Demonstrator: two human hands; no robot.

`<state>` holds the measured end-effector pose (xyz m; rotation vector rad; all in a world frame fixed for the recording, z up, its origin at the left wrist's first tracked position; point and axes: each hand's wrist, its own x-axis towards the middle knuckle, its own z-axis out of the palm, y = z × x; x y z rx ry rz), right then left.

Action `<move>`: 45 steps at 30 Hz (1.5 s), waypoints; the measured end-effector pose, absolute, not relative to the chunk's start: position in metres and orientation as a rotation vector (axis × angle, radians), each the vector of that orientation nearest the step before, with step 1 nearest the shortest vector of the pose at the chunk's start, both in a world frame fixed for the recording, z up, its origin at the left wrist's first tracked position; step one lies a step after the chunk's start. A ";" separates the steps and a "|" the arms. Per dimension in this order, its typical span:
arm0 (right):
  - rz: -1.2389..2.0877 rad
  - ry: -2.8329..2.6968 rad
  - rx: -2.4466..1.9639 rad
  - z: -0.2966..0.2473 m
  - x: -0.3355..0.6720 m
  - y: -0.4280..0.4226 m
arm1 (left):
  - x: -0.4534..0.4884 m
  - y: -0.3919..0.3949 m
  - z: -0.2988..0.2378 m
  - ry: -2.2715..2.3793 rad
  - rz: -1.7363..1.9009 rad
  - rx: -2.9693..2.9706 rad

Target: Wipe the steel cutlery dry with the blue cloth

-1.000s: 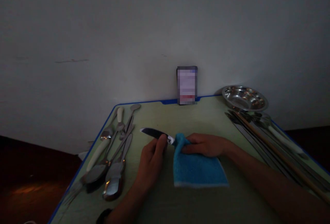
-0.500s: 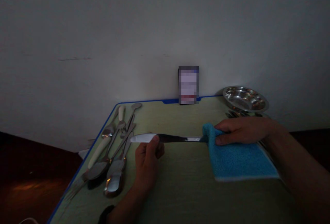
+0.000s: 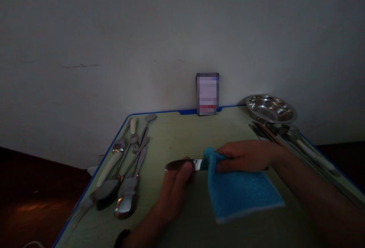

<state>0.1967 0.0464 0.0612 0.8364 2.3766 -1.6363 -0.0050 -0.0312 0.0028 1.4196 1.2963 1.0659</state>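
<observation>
Above the middle of the table, my left hand [image 3: 178, 183] is closed on a metal table knife [image 3: 197, 164], thumb on top of the blade. The rounded blade tip points left. My right hand [image 3: 245, 156] grips a blue cloth [image 3: 242, 191] that is folded round the knife's other end, so that end is hidden. The loose part of the cloth hangs down toward me.
Spoons, forks and other cutlery [image 3: 125, 179] lie in a pile along the table's left side. More cutlery [image 3: 288, 137] lies at the right, below a steel bowl [image 3: 270, 109]. A phone [image 3: 207, 94] leans on the wall behind the table [image 3: 176, 126].
My right hand and the cloth have moved left along the knife, covering more of it. My left hand has shifted slightly right and toward me. More cutlery shows at the right.
</observation>
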 end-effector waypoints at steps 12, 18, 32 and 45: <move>-1.785 2.325 0.870 0.052 0.192 0.045 | -0.007 -0.024 0.008 1.231 0.964 1.573; -2.671 2.168 1.525 0.043 0.186 0.052 | -0.009 -0.023 0.003 1.279 1.094 1.388; -3.631 1.178 2.351 0.030 0.155 0.055 | -0.001 -0.034 0.014 1.156 0.534 1.732; -3.205 1.647 2.419 0.016 0.139 0.040 | -0.001 -0.026 -0.004 1.194 0.734 1.322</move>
